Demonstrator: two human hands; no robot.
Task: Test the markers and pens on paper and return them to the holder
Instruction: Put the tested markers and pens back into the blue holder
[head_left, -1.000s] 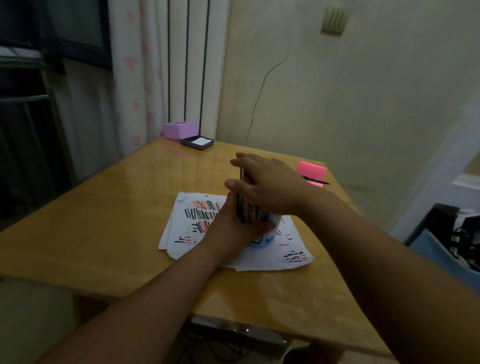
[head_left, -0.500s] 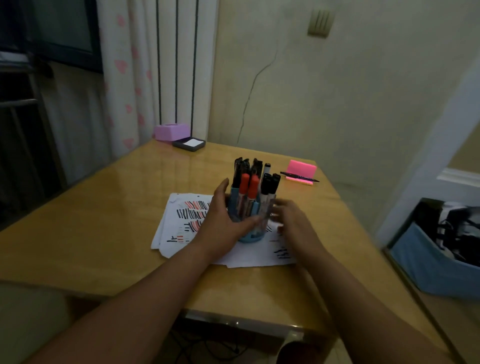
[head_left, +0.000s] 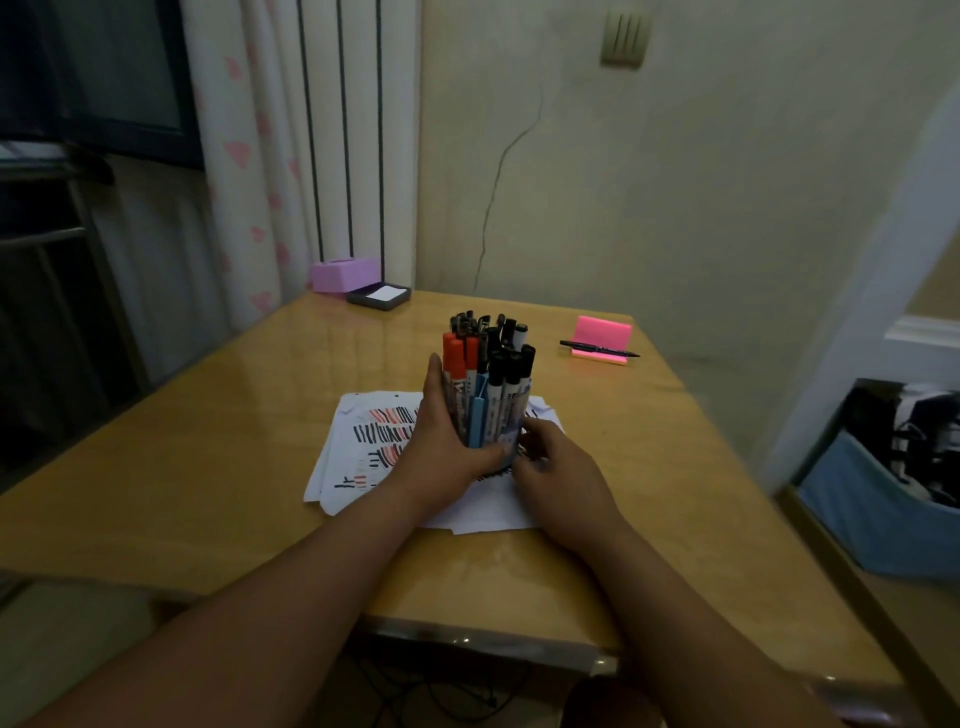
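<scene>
A round blue holder (head_left: 506, 441) stands on white paper (head_left: 363, 436) marked with red and black strokes. It is packed with several markers and pens (head_left: 485, 358), some red-capped, some black-capped, all upright. My left hand (head_left: 447, 441) wraps the holder's left side. My right hand (head_left: 556, 478) rests against the holder's lower right side, fingers curled toward its base. Neither hand has a single pen pulled out.
A wooden table (head_left: 208, 467) carries a pink sticky-note pad (head_left: 602, 338) with a black pen (head_left: 597, 348) across it at the far right. A purple box (head_left: 343, 274) and a dark tray (head_left: 379, 296) sit at the far left corner. A blue bag (head_left: 878, 509) stands right of the table.
My right hand came off the top of the pens and dropped to the holder's lower right side. My left hand kept its hold on the holder.
</scene>
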